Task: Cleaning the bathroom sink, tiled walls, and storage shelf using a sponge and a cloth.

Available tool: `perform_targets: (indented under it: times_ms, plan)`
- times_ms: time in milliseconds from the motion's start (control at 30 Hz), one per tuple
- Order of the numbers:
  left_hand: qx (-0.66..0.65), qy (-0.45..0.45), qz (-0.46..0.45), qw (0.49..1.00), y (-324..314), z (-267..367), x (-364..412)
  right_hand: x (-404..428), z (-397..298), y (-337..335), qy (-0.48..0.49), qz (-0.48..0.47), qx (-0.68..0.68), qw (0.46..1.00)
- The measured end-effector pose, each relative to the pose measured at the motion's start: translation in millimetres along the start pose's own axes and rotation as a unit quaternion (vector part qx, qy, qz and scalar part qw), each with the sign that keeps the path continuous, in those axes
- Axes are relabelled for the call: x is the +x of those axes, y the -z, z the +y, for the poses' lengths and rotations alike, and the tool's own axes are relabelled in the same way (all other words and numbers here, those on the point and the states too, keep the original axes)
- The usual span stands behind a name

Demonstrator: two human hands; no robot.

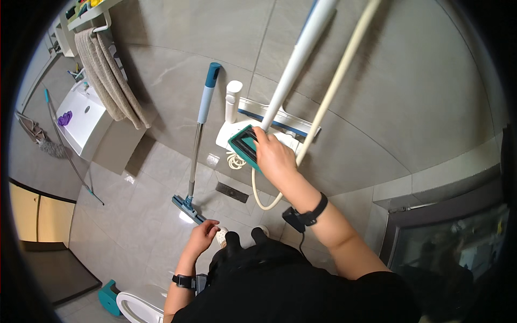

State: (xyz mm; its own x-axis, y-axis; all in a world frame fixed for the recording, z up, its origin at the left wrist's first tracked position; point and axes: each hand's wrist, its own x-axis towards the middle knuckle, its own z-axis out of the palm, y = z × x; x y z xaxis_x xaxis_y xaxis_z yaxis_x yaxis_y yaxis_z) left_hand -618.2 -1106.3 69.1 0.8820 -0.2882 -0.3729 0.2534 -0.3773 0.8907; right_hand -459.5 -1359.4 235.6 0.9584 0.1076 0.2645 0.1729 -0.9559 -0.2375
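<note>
My right hand is closed around the black handle of a teal scrubbing brush. The brush is in front of a small white wall shelf; I cannot tell whether they touch. On the shelf stands a white bottle-like object. A white squeegee head with a blue strip and a thick white pole are just behind my right hand. A cream hose hangs beside them and loops low under my wrist. My left hand hangs low with nothing in it, fingers loosely curled.
A blue-handled floor squeegee or mop stands upright left of the shelf. Near it is a floor drain. Farther left are a white washbasin, a beige towel and a thin pole. A toilet is at lower left, a glass door at right.
</note>
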Motion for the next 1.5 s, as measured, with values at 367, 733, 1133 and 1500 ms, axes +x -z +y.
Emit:
perform_targets:
  times_ms: [367, 733, 1133, 1500]
  plan:
    - [0.049, 0.014, 0.009, 0.999, 50.2, -23.4, -3.3, -3.1, -5.8, 8.4, -0.022, -0.02, -0.064, 0.998]
    - [0.013, -0.014, -0.004, 1.0, 42.2, 8.3, 34.8, -17.2, 15.3, 23.8, -0.022, -0.059, -0.09, 0.994]
    - [0.059, -0.152, 0.141, 0.977, 18.6, 113.1, 79.3, 2.9, 23.6, 19.1, 0.066, -0.084, -0.046, 0.993]
    - [0.093, -0.303, 0.299, 0.9, 46.2, 160.1, 143.6, 25.6, -8.0, -0.8, 0.038, -0.057, -0.082, 0.994]
